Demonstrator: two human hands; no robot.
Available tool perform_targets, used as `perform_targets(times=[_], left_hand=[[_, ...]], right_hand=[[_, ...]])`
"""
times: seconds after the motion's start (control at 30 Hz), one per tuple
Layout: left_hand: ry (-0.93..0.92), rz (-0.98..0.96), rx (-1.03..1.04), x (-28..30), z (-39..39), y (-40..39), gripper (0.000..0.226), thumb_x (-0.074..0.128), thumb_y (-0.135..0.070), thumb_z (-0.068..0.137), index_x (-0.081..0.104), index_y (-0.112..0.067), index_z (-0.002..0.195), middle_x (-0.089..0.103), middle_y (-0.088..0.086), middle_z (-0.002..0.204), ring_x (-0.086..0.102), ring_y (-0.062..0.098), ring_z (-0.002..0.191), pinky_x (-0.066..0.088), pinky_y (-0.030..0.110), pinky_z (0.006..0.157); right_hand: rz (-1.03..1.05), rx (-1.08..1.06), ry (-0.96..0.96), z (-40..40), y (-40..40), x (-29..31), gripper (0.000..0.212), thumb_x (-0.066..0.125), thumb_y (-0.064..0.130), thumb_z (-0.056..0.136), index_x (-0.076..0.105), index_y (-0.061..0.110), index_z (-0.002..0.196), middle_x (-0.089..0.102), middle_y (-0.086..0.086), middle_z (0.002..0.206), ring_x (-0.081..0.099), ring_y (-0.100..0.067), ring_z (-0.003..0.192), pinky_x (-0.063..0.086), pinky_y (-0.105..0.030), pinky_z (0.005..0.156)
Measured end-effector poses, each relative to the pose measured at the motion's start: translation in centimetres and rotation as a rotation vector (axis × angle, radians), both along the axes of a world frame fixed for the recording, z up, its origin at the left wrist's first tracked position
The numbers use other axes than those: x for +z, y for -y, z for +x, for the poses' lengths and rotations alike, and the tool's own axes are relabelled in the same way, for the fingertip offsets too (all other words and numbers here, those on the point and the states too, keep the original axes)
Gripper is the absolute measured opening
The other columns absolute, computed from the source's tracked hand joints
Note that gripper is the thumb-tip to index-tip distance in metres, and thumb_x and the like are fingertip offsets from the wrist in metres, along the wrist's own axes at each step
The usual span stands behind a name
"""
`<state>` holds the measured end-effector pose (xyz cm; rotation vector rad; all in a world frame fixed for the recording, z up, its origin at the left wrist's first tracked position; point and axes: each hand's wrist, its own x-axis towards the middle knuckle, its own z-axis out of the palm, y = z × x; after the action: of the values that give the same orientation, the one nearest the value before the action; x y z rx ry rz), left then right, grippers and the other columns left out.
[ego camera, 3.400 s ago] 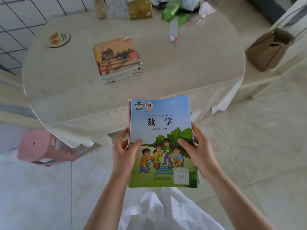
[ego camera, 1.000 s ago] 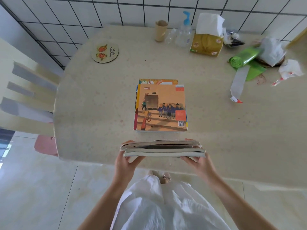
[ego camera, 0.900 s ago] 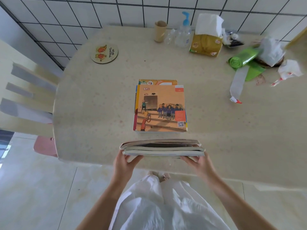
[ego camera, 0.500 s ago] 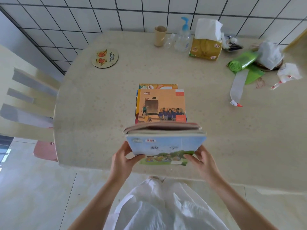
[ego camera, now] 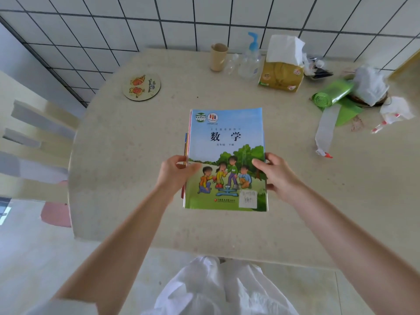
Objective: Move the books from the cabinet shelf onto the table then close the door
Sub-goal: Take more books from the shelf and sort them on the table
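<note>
Tiled wall behind a beige table (ego camera: pixel 136 155). Mid-table, a stack of books (ego camera: pixel 226 160) lies flat, cover up, long axis running away from the person, title end toward the wall. Left hand (ego camera: pixel 175 173) and right hand (ego camera: pixel 276 173) grip its side edges, thumbs on top.

The blue-and-green textbook (ego camera: pixel 227 160) that I grip at both side edges, left hand (ego camera: pixel 175 172) and right hand (ego camera: pixel 276 173), carries the large title 数学 on its cover. A smaller line beneath the title reads 五年级 下册, as far as I can make out. Two round emblems sit at the cover's top left, their lettering too small to read. A white handwritten label (ego camera: pixel 248 198) at the lower right is illegible. The round coaster (ego camera: pixel 141 86) bears small unreadable script.
</note>
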<state>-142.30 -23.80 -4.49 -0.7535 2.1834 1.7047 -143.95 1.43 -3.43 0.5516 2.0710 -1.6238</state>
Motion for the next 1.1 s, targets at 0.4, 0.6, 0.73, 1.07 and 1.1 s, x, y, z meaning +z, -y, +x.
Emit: perform_targets(times=[0.4,0.6,0.73,1.07,1.1], left_hand=[[0.201,-0.073,0.062,-2.5,-3.3,0.6,0.029,0.072,-0.025,0.082,0.06,-0.019,0.108,0.071,0.003,0.092,0.071,0.02,0.081,0.057,0.033,0.066],[0.24,-0.176,-0.006,-2.4,-3.5,0.4,0.053,0.069,-0.043,0.067,0.062,-0.026,0.117,0.06,0.006,0.119,0.067,0.026,0.096,0.058,0.033,0.075],[0.245,-0.12,-0.005,-1.9,-3.0,-0.2,0.035,0.062,-0.03,0.082,0.06,-0.023,0.117,0.07,0.003,0.104,0.071,0.025,0.087,0.061,0.044,0.072],[0.174,-0.172,-0.089,-1.4,-2.0,-1.0,0.031,0.06,-0.026,0.087,0.058,-0.022,0.118,0.068,-0.002,0.102,0.067,0.017,0.086,0.056,0.033,0.07],[0.159,-0.2,-0.101,-1.2,-1.9,-1.1,0.034,0.059,-0.026,0.087,0.055,-0.021,0.121,0.065,-0.002,0.104,0.065,0.016,0.086,0.053,0.031,0.067]], right_hand=[[0.042,-0.046,0.184,-4.2,3.0,-1.9,0.012,0.059,0.015,0.092,0.058,0.015,0.104,0.069,-0.013,0.107,0.069,-0.029,0.09,0.058,-0.049,0.08],[0.273,0.056,0.084,-3.7,3.4,-2.2,0.022,0.058,0.019,0.086,0.058,0.021,0.108,0.067,-0.006,0.108,0.065,-0.028,0.1,0.055,-0.049,0.087],[0.383,0.109,0.049,-3.3,3.3,-3.0,0.049,0.061,0.031,0.08,0.053,0.021,0.127,0.062,-0.006,0.119,0.055,-0.028,0.115,0.049,-0.049,0.095],[0.264,0.088,0.082,-2.0,2.2,-0.9,0.041,0.053,0.016,0.088,0.049,0.019,0.129,0.065,-0.005,0.11,0.059,-0.019,0.085,0.045,-0.029,0.064],[0.259,0.079,0.085,-1.6,2.0,-0.9,0.043,0.053,0.017,0.089,0.047,0.018,0.131,0.064,-0.004,0.108,0.057,-0.018,0.085,0.045,-0.031,0.068]])
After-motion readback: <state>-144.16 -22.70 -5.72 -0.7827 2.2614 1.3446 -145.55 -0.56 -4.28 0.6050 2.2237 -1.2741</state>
